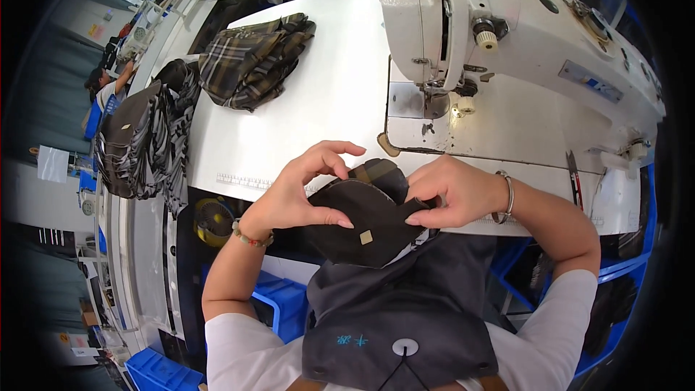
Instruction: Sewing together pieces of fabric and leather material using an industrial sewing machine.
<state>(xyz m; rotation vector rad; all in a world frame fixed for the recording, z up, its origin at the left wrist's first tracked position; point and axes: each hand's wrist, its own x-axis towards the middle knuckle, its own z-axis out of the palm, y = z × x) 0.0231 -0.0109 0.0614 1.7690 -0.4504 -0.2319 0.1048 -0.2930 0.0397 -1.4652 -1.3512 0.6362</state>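
Left hand (300, 188) and right hand (463, 192) holding dark cloth (347, 210) between them, sewing machine (514, 22) beyond right hand, plaid pile (250, 61) on white surface (333, 101) beyond left hand

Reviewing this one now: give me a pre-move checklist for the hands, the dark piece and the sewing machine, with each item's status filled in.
1. Right hand pinching the dark fabric piece at its right side: ok.
2. Left hand gripping it: cannot tell; the thumb lies on its face, but any hold behind is hidden.
3. Plaid fabric flush with the dark upper edge: not ok; it shows beyond that edge.
4. Hands away from the needle area of the sewing machine: ok, both are nearer the wearer.
5. Needle position: cannot tell, too small to make out.
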